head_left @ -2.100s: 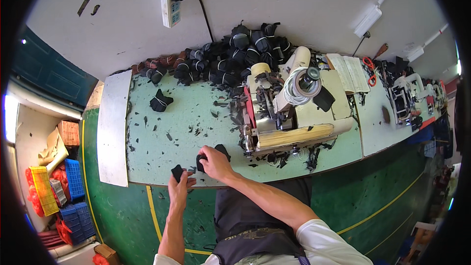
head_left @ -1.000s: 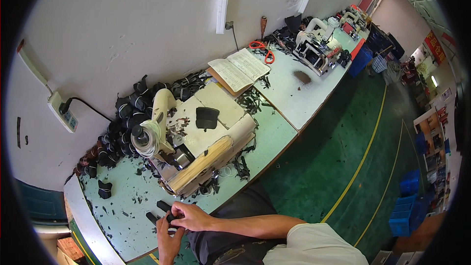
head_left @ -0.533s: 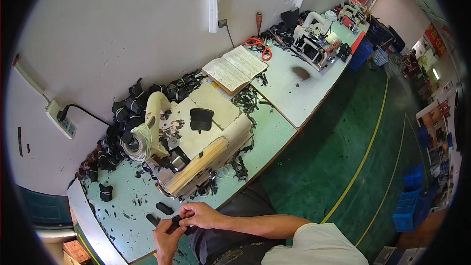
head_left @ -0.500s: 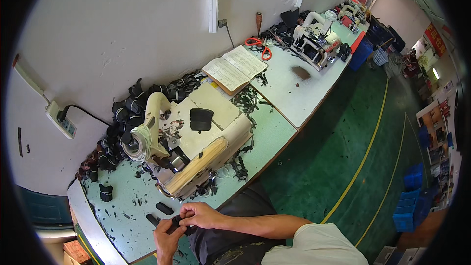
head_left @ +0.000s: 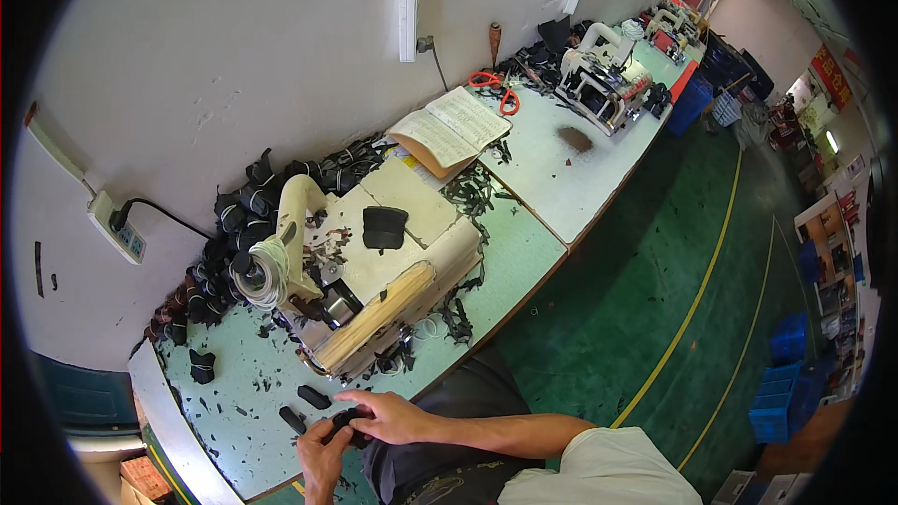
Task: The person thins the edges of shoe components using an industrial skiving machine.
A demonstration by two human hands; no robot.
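Observation:
Near the table's front edge, both my hands are closed on a small black fabric piece (head_left: 342, 422), which my fingers partly cover. My left hand (head_left: 322, 454) pinches it from the lower left. Over its right side lies my right hand (head_left: 385, 417), its thumb and fingers on the piece and the index finger stretched toward the left. Just beyond my hands, two black padded pieces (head_left: 313, 397) rest on the pale green table (head_left: 245, 430). Further off stands a cream machine (head_left: 388, 313) with a curved arm, a coil of white cord and a flat black piece (head_left: 384, 227) on top.
Bundles of black pieces (head_left: 245, 206) line the wall behind the machine. An open notebook (head_left: 454, 131) and red-handled scissors (head_left: 496, 84) lie further right, before a second machine (head_left: 603, 79). Black scraps (head_left: 456, 318) litter the table. Blue crates (head_left: 784, 402) stand on the green floor.
My right hand has shifted slightly over the black piece, its index finger now stretched out further. My left hand has moved a little to the right. A page of the notebook has lifted slightly.

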